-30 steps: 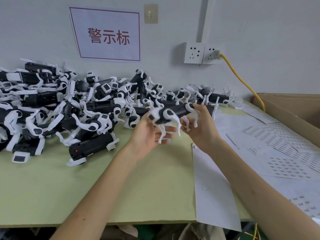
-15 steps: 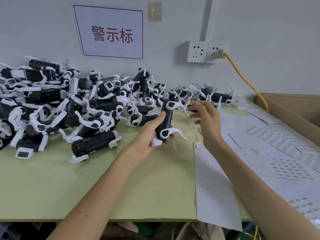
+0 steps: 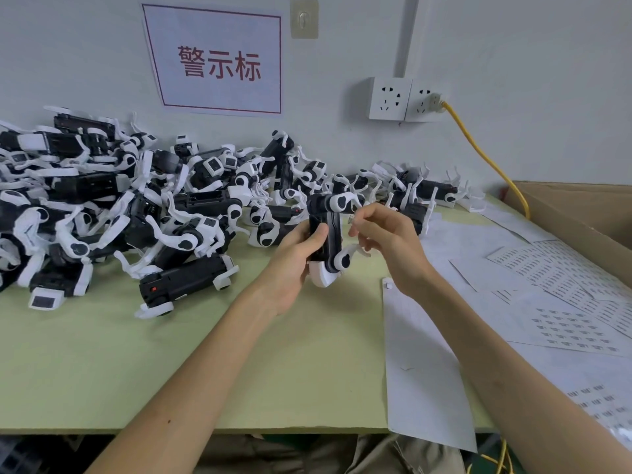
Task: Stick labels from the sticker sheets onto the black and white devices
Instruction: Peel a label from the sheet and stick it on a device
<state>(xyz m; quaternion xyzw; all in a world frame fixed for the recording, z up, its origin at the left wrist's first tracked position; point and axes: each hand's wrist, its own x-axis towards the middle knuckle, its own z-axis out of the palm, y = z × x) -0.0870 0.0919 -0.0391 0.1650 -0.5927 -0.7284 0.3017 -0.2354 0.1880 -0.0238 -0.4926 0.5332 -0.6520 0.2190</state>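
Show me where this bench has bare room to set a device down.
Widest bare patch: the green table at front left, between the device pile and the near edge. A narrower strip lies just left of the blank white sheet, down to the near edge. Crowded: the back left under the pile, the right under sticker sheets.

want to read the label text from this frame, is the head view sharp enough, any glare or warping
Head view: soft even light, no glare; wall sign is crisp; the label pinched in the right hand beside the device and the print on the sticker sheets are too small to read; wide-angle warping skews the sign's sides.
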